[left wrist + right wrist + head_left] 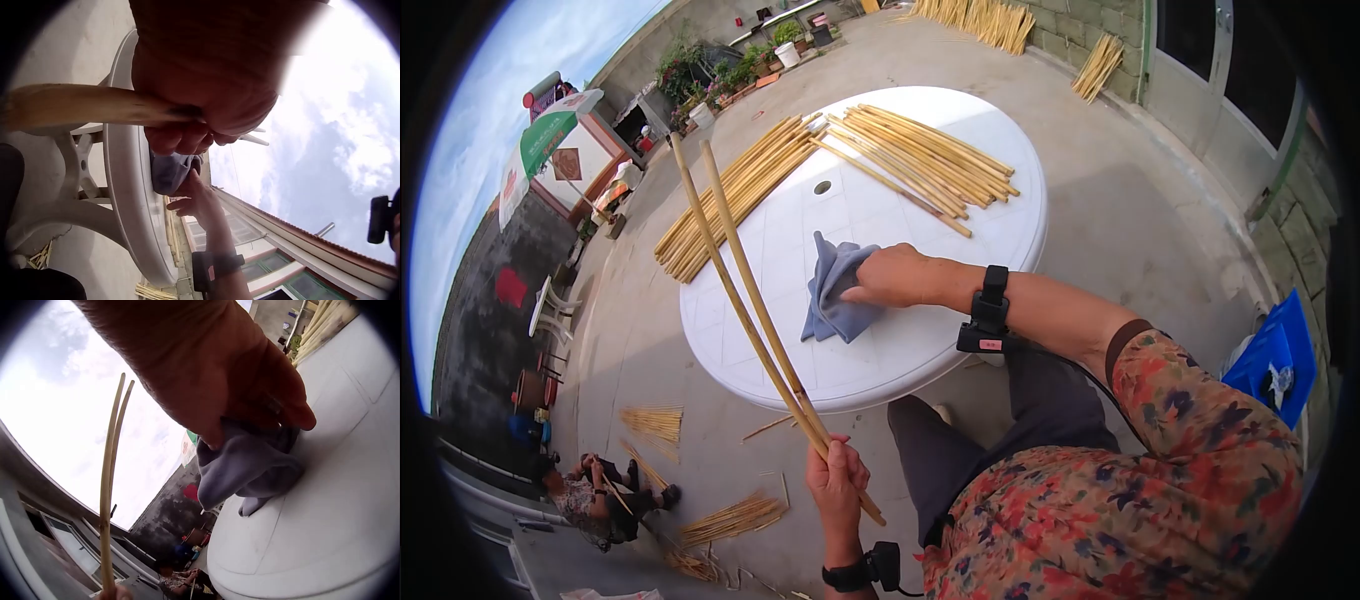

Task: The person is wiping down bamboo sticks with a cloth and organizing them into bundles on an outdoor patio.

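Canes (pixel 780 350), 2 of them and slender, slant up from the left grip (pixel 836 475), held in front of the body beside the near edge of the white counter (pixel 880 367), their long upper ends spreading slightly apart. They look light and fairly stiff, smooth between the joints, so they would probably slide easily through a loose grasp; over such a length the tips are likely to sway and magnify any twist of the wrist. A hold near the middle should balance them better, while the low hold seen here leaves most of the length clear. The left grip is curled round both near their lower ends, a short butt poking out below the fist, with the forearm upright at the bottom of the head view. The right grip (pixel 895 277) is bunched on a blue-grey cloth (pixel 837 290) over the counter, back of the hand up, its arm extended from the right. That cloth looks soft and limp, easy to gather, best taken by a thick fold that pads the fingers; how firmly it presses on the counter I cannot tell. Beyond it lie 2 groups of similar canes, the left bundle (pixel 765 170) and the right bundle (pixel 930 160).
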Demonstrator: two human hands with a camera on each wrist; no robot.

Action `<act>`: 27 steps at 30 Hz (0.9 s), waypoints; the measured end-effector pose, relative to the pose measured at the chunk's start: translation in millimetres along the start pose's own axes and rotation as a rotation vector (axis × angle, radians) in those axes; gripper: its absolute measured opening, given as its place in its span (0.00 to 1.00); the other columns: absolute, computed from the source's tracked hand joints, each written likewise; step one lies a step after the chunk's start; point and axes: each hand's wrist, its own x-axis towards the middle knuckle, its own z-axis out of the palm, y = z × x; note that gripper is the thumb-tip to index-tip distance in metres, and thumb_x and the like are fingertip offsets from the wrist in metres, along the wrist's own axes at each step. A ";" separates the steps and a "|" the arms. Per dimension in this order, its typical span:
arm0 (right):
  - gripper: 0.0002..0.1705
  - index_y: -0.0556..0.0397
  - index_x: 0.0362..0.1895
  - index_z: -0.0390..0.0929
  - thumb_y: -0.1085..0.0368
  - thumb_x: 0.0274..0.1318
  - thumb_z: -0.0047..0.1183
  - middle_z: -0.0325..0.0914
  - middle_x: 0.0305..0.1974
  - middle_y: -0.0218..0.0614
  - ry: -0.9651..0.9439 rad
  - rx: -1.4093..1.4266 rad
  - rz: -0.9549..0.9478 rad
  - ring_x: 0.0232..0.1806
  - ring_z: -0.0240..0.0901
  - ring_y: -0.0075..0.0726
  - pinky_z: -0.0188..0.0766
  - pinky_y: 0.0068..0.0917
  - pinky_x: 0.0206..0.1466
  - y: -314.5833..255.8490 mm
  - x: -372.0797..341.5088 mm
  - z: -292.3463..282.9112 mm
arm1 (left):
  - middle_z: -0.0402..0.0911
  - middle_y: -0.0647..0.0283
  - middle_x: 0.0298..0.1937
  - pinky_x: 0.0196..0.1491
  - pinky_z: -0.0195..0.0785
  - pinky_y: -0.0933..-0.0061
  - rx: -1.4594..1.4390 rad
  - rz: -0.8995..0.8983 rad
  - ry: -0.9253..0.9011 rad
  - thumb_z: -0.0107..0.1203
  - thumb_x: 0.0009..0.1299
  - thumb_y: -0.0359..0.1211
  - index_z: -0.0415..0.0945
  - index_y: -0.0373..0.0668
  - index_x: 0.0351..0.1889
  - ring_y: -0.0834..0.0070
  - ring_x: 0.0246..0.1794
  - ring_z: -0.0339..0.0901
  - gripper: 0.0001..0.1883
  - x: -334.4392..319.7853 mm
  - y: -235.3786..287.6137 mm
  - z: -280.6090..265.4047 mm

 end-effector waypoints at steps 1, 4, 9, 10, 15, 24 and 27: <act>0.26 0.56 0.37 0.75 0.46 0.52 0.41 0.76 0.33 0.45 -0.042 0.026 0.003 0.37 0.73 0.46 0.68 0.38 0.39 10.2 -3.0 5.2 | 0.58 0.70 0.17 0.13 0.49 0.84 0.009 -0.030 -0.041 0.37 0.71 0.35 0.62 0.40 0.37 0.85 0.10 0.52 0.08 6.1 4.0 5.0; 0.22 0.57 0.38 0.73 0.50 0.53 0.42 0.75 0.30 0.46 -0.030 0.096 -0.035 0.36 0.73 0.46 0.68 0.39 0.37 35.2 -23.8 16.1 | 0.59 0.69 0.19 0.16 0.52 0.83 -0.097 -0.082 -0.109 0.38 0.71 0.36 0.62 0.40 0.37 0.84 0.12 0.54 0.09 21.7 15.3 24.2; 0.26 0.57 0.54 0.60 0.53 0.57 0.42 0.74 0.34 0.44 -0.093 0.952 -0.114 0.34 0.74 0.39 0.70 0.33 0.35 15.9 -83.4 33.1 | 0.62 0.68 0.21 0.24 0.60 0.80 -0.253 0.002 -0.174 0.38 0.71 0.37 0.62 0.40 0.37 0.82 0.18 0.61 0.10 66.1 18.1 66.6; 0.26 0.57 0.54 0.60 0.53 0.57 0.42 0.74 0.34 0.44 -0.090 0.950 -0.111 0.34 0.74 0.39 0.70 0.33 0.35 5.7 -95.3 37.2 | 0.64 0.67 0.22 0.26 0.62 0.79 -0.302 0.067 -0.191 0.37 0.71 0.37 0.62 0.40 0.37 0.80 0.20 0.63 0.10 76.8 16.0 77.3; 0.32 0.57 0.60 0.47 0.58 0.57 0.44 0.72 0.31 0.41 0.072 1.354 -0.047 0.29 0.73 0.30 0.71 0.25 0.30 5.7 -121.8 48.9 | 0.72 0.60 0.32 0.34 0.64 0.77 -0.312 0.148 -0.193 0.37 0.71 0.38 0.62 0.42 0.37 0.77 0.30 0.69 0.09 111.5 13.9 134.0; 0.10 0.54 0.36 0.59 0.61 0.58 0.40 0.64 0.21 0.31 0.249 1.342 0.109 0.12 0.58 0.20 0.57 0.18 0.11 31.3 -150.7 26.2 | 0.73 0.53 0.47 0.45 0.61 0.70 -0.188 0.045 -0.385 0.35 0.71 0.40 0.60 0.42 0.39 0.70 0.44 0.68 0.11 119.1 9.1 200.6; 0.10 0.53 0.38 0.59 0.60 0.58 0.40 0.62 0.21 0.29 0.285 1.478 0.141 0.11 0.55 0.19 0.54 0.16 0.10 44.2 -154.7 29.2 | 0.72 0.52 0.48 0.45 0.63 0.70 -0.189 -0.084 -0.512 0.36 0.70 0.39 0.61 0.42 0.39 0.70 0.43 0.69 0.11 129.3 4.9 203.7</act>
